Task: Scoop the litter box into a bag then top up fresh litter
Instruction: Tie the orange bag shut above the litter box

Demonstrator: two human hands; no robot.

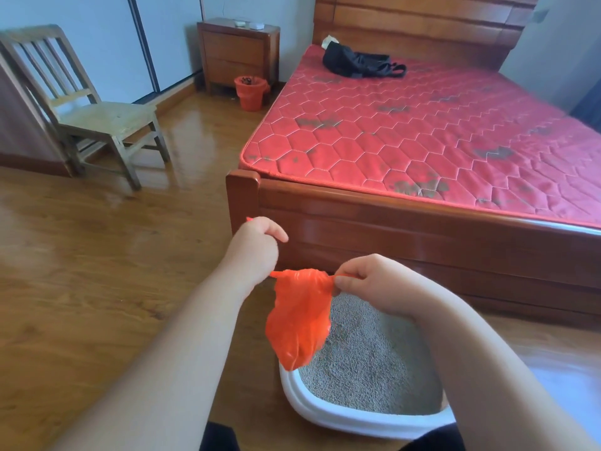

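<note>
we held the orange bag point(299, 320) up by its two handle strips, drawn apart along a line from ten o'clock to three. our left hand point(257, 245) was fisted round one strip, its tip poking out on top; our right hand point(377, 283) pinched the other between thumb and fingers right at the gathered neck, so it was the nearer. the pouch sagged toward six o'clock from that neck, over the left rim of the white litter box point(325, 410) and its grey litter point(364, 353); whether it touched the rim we could not tell. knotting, we judged, came next. glossy wooden floor point(97, 255) lay beneath; the bed point(422, 222) stood at one o'clock, a chair point(107, 118) at ten.
</note>
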